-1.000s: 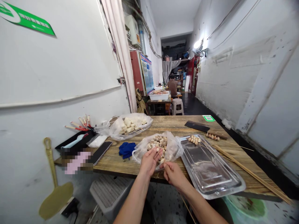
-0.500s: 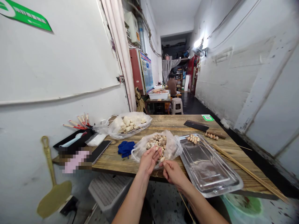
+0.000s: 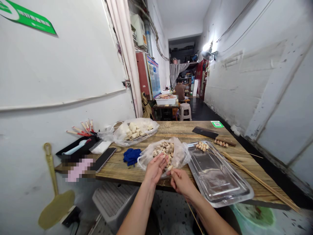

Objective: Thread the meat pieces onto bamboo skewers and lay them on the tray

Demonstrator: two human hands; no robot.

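Note:
Over the front of a plastic bag (image 3: 149, 151) of small brownish-white food pieces (image 3: 166, 148), my left hand (image 3: 155, 168) is turned palm up. Its fingers are closed at the tips around what looks like one small pale piece, largely hidden. My right hand (image 3: 182, 182), just to the right, pinches a thin bamboo skewer (image 3: 193, 213) whose lower part slants down below the table edge. A pale piece (image 3: 170, 167) sits by the right fingertips, on the skewer or against it. Beside the bag, loaded skewers (image 3: 202, 146) rest on a metal tray (image 3: 217, 178).
A bundle of bare skewers (image 3: 261, 179) lies right of the tray, near a cleaver (image 3: 205, 132). A second bag (image 3: 135, 130) with pale chunks is farther back. A blue cloth (image 3: 132, 156), a phone (image 3: 105, 159) and a black box (image 3: 77, 147) lie left. A person (image 3: 180, 91) sits far back.
Hardly anything differs. Both hands stay over the front of the bag, with only slight shifts of the fingers. The view has moved very little.

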